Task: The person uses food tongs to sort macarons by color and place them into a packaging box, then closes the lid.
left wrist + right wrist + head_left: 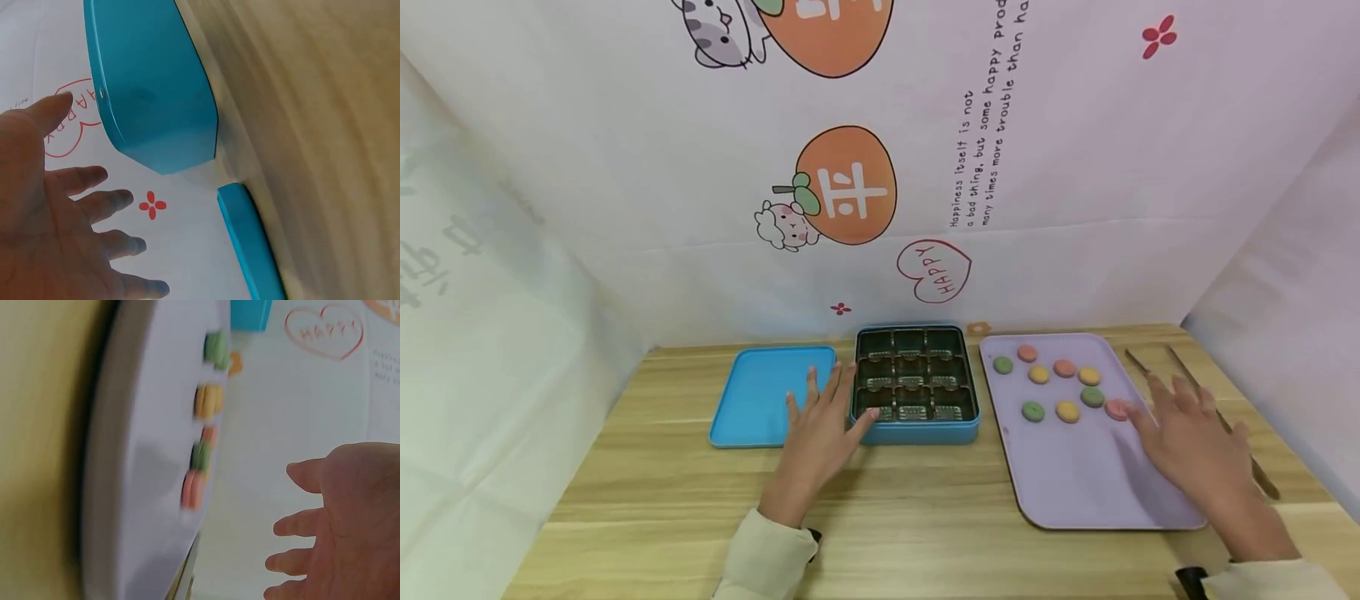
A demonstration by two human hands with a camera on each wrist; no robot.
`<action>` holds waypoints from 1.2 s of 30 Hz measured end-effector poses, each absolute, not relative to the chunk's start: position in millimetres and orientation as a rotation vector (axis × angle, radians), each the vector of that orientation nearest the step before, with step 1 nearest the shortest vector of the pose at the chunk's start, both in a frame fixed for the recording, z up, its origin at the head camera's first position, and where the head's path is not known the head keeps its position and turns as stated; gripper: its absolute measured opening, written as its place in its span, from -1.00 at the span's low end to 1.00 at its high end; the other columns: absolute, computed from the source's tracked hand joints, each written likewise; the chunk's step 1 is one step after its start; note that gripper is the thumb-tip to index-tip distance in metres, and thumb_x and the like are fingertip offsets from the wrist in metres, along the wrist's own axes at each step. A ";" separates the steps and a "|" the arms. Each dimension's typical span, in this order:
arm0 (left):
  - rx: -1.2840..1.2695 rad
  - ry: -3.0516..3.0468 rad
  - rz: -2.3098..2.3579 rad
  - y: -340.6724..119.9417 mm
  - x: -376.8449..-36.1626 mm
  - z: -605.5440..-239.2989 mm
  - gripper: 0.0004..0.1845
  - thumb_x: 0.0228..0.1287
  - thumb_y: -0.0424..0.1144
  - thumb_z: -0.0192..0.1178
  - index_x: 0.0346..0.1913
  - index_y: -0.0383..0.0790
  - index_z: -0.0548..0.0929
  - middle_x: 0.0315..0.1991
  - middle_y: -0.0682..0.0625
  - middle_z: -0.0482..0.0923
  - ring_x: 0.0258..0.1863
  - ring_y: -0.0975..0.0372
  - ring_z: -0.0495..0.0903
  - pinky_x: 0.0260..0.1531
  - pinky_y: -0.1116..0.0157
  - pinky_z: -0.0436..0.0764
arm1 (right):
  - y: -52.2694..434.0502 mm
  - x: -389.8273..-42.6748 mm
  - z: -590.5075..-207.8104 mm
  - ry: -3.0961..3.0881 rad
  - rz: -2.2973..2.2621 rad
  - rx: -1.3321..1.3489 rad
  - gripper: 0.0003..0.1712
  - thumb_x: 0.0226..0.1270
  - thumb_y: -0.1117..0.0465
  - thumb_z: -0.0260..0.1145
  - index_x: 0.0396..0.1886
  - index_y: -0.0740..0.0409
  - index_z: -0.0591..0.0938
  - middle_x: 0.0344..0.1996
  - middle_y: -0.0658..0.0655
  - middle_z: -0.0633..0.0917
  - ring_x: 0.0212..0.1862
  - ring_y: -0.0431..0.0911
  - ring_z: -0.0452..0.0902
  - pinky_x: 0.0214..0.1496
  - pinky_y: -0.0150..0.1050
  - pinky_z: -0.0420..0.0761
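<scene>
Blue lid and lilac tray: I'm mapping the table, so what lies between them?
In the head view, the open blue tin with its dark nine-cell insert.

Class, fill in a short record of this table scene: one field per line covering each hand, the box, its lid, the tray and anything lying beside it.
Left hand: left hand, fingers spread, over the seam between lid and box, holding nothing
Right hand: right hand, open, over the tray's right edge, near the pink macaron
Box: blue tin, nine-cell dark insert, cells empty
Lid: blue lid, flat, left of the tin
Tray: lilac tray with nine macarons at its far end
Beside tray: tongs on the wooden table
</scene>
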State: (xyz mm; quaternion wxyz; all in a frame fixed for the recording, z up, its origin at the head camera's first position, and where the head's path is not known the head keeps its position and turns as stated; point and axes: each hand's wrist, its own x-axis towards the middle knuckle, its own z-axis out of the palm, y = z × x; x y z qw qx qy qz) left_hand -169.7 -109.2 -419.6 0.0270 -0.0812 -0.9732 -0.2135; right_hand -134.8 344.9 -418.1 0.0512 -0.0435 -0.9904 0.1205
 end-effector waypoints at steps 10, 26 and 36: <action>-0.256 -2.978 -1.015 -112.4 -171.2 -425.4 -0.16 0.45 0.13 0.31 0.66 -0.03 0.24 0.68 -0.11 0.11 0.69 -0.19 -0.11 0.60 -0.28 -0.10 | 410.7 -132.7 -432.1 -2.999 0.349 -0.181 -0.07 0.67 -0.16 0.06 0.43 0.70 0.23 0.28 0.82 0.29 0.26 0.71 0.22 0.16 0.60 0.33; -0.239 -2.938 -1.317 -113.8 -173.2 -430.0 -0.16 0.43 -0.02 0.37 0.66 -0.07 0.24 0.68 -0.18 0.10 0.63 -0.14 0.17 0.46 -0.22 0.34 | 446.4 -152.3 -440.7 -3.142 0.377 -0.202 0.13 0.50 -0.30 0.26 0.28 0.84 0.31 0.17 0.82 0.39 0.10 0.69 0.37 0.07 0.47 0.48; -0.237 -2.900 -1.447 -116.5 -176.1 -433.9 -0.20 0.46 -0.08 0.36 0.64 -0.12 0.28 0.67 -0.21 0.12 0.51 -0.14 0.39 0.36 -0.13 0.50 | 451.7 -161.2 -444.2 -3.131 0.373 -0.216 0.01 0.46 -0.16 0.34 0.12 0.89 0.37 0.02 0.83 0.49 -0.03 0.66 0.47 -0.06 0.38 0.57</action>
